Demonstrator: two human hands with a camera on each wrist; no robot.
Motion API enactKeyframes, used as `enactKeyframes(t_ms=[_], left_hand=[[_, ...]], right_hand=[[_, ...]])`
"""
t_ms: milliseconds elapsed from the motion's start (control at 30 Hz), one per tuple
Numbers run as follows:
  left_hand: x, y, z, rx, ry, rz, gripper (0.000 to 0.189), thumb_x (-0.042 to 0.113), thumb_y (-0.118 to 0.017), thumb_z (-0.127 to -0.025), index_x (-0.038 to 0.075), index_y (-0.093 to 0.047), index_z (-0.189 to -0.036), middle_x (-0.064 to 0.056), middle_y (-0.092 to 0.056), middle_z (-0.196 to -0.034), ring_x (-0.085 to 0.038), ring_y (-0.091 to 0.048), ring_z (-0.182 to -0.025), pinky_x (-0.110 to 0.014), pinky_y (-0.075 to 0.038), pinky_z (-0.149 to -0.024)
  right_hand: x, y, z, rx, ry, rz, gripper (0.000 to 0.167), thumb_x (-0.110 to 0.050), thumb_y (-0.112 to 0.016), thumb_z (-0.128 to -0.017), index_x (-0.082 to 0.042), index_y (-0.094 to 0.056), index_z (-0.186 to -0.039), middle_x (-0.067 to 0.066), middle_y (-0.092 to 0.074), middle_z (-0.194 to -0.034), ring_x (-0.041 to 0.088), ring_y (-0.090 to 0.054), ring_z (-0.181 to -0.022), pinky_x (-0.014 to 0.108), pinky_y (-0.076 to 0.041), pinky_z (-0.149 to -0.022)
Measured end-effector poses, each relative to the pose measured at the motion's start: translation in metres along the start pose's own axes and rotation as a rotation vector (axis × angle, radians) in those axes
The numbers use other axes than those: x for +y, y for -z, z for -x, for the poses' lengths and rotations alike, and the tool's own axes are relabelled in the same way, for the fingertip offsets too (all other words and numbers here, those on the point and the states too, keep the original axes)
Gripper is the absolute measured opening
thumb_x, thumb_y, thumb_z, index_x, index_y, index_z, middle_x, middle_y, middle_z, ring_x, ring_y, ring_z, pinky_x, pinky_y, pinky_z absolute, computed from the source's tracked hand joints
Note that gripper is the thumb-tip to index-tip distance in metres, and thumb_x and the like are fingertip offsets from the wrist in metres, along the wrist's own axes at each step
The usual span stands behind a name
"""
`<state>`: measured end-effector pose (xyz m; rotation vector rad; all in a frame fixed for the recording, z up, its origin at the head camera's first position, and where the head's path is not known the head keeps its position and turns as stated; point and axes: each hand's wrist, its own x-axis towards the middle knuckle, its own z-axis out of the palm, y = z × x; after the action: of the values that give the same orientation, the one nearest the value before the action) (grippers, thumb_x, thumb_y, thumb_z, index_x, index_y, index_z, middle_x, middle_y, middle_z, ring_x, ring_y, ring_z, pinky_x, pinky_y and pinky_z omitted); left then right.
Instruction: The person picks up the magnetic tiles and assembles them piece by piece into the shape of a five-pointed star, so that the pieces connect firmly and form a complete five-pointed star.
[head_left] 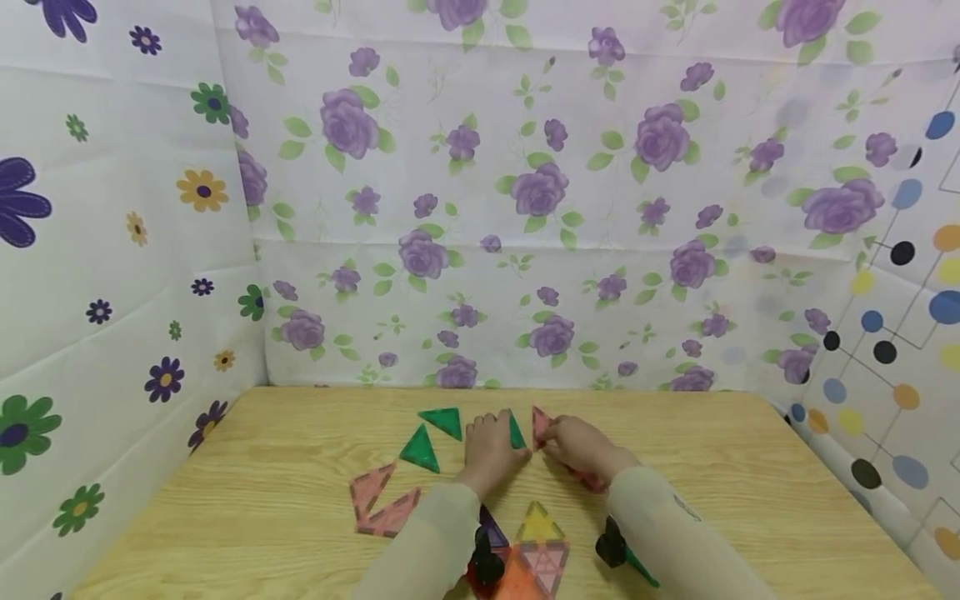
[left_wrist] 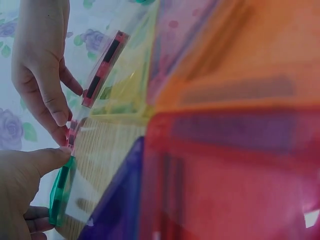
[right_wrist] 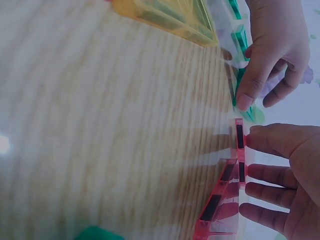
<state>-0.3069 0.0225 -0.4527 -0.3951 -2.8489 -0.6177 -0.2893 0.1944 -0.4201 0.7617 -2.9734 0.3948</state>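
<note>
A green triangular magnetic tile (head_left: 516,432) is being gripped by the left hand (head_left: 491,448), the thumb being spread from the fingers along its edge. Just to the right, a pink triangular magnetic tile (head_left: 538,424) is being pinched by the thumb and fingertips of the right hand (head_left: 585,446); its remaining fingers are being held apart. Both tiles are lying on the wooden table (head_left: 712,467), near each other at its middle. Another pink tile (head_left: 591,482) is being partly covered by the right hand. Beyond the left hand's far side, two green triangles (head_left: 422,451) are lying loose; two pink triangles (head_left: 370,490) are lying nearer the camera. Between the forearms, a yellow triangle (head_left: 538,527) is being bordered by a pink tile and an orange tile (head_left: 519,583).
</note>
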Motion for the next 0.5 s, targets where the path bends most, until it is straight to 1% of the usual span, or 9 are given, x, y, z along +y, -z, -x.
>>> enactKeyframes(t_ms=[200,367,500], left_hand=[[0.0,0.001,0.007,-0.003,-0.016,0.025,0.068,0.043,-0.078,-0.077,0.007,-0.055,-0.131,-0.014,-0.062,-0.116,-0.032,-0.056,-0.108,-0.047,-0.042,-0.096],[-0.002,0.002,0.012,-0.01,-0.031,0.003,0.068,0.044,-0.078,-0.076,0.006,-0.057,-0.128,-0.014,-0.063,-0.113,-0.032,-0.056,-0.106,-0.046,-0.043,-0.093],[-0.003,0.006,0.017,-0.035,-0.042,0.009,0.068,0.045,-0.077,-0.077,0.005,-0.056,-0.128,-0.015,-0.063,-0.113,-0.032,-0.056,-0.107,-0.047,-0.043,-0.094]], right_hand=[[-0.001,-0.002,0.006,0.026,0.052,0.01,0.02,-0.011,-0.06,-0.093,-0.004,-0.072,-0.108,0.018,-0.069,-0.11,0.036,-0.063,-0.105,0.049,-0.05,-0.093],[-0.001,-0.006,0.01,0.017,0.046,-0.008,0.022,-0.013,-0.061,-0.093,-0.005,-0.072,-0.111,0.019,-0.067,-0.115,0.037,-0.063,-0.107,0.05,-0.05,-0.093],[-0.004,-0.007,0.015,0.009,0.032,-0.012,0.024,-0.014,-0.061,-0.094,-0.005,-0.071,-0.113,0.021,-0.065,-0.119,0.038,-0.062,-0.109,0.051,-0.049,-0.094]])
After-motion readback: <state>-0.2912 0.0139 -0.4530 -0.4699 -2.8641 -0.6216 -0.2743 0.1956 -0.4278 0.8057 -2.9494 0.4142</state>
